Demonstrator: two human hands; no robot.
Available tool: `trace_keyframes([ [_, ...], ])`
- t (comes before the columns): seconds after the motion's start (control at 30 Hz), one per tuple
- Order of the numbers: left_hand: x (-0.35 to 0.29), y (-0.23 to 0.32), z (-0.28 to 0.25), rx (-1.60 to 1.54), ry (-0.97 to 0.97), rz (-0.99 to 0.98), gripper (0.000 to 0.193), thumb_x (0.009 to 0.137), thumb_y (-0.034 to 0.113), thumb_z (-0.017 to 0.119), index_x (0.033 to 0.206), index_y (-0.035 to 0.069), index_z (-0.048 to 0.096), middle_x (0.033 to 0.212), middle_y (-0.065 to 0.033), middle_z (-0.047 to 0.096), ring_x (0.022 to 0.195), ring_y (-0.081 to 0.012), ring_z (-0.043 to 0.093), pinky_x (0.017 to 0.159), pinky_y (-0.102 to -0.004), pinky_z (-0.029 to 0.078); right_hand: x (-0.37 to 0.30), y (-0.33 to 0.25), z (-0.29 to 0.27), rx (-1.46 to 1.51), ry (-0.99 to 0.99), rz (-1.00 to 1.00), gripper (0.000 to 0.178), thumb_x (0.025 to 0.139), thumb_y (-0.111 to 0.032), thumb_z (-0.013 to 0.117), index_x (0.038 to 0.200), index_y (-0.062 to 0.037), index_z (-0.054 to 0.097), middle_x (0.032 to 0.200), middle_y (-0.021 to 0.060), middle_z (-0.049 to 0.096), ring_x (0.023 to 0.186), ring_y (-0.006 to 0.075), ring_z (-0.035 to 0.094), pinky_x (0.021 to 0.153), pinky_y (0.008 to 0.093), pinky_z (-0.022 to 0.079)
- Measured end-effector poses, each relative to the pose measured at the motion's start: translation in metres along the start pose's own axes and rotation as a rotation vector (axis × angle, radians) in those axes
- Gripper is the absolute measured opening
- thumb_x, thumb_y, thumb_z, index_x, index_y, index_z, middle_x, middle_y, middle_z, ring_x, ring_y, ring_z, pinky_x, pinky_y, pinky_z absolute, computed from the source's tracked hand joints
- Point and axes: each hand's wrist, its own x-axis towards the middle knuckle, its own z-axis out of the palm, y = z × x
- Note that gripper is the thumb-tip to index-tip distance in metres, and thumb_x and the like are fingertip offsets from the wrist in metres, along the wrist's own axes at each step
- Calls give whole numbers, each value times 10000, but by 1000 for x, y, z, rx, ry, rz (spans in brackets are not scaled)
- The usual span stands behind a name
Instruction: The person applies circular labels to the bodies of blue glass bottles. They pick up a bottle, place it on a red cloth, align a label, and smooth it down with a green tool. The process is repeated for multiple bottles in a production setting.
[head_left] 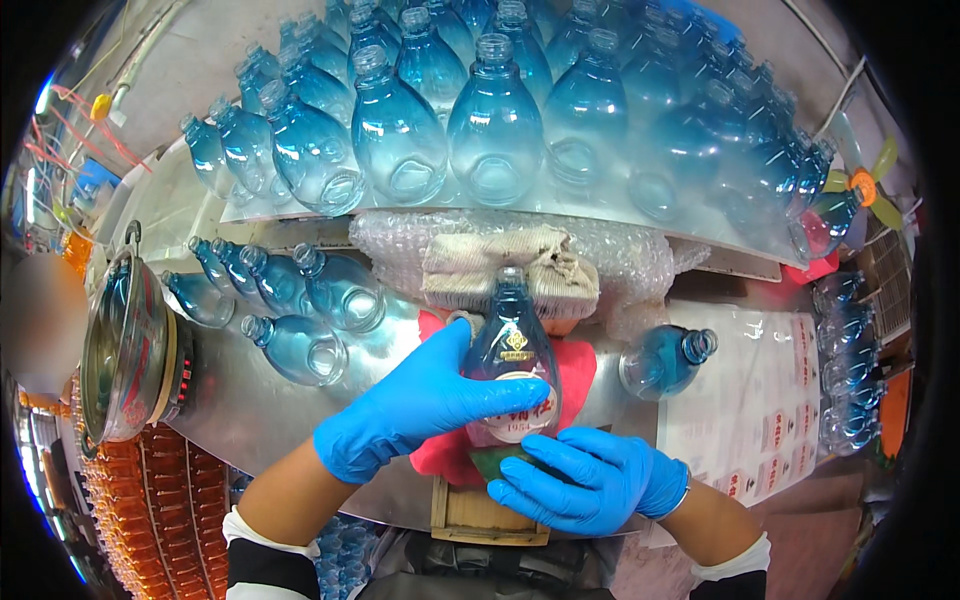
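A blue glass bottle (512, 345), dark at the shoulder, with a gold mark and a round pale label (512, 425), lies on a pink-red cloth (440, 455). Its neck points away from me, against a rest wrapped in ribbed white fabric (470, 275). My left hand (420, 395), in a blue glove, is closed around the bottle's side, thumb across the label. At the bottle's near end my right hand (590, 480), also gloved in blue, has its fingers curled over a green piece (492, 460). That piece is mostly hidden, so its kind is unclear.
Many blue bottles (495, 130) stand on a raised shelf ahead. Several more (300, 350) are on the metal table at left, one (665, 362) at right beside a label sheet (745, 400). A glass-lidded pan (125, 345) stands far left. Bubble wrap (630, 270) lies behind the rest.
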Motion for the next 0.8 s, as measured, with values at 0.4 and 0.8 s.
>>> trace_keyframes([
  [0.4, 8, 13, 1, -263, 38, -88, 280, 760, 170, 700, 979, 14, 621, 890, -42, 638, 791, -115, 595, 731, -266, 481, -3, 13, 13, 76, 52, -62, 333, 763, -133, 583, 1086, -79, 642, 1042, 50, 599, 945, 182, 608, 745, 263, 451],
  [0.8, 14, 13, -2, -307, 45, -75, 303, 786, 241, 685, 965, 0, 638, 892, -77, 653, 765, -132, 613, 690, -266, 497, 8, 17, -2, 193, 13, -15, 314, 776, -176, 597, 1081, -118, 644, 1000, 37, 618, 863, 172, 618, 689, 255, 472],
])
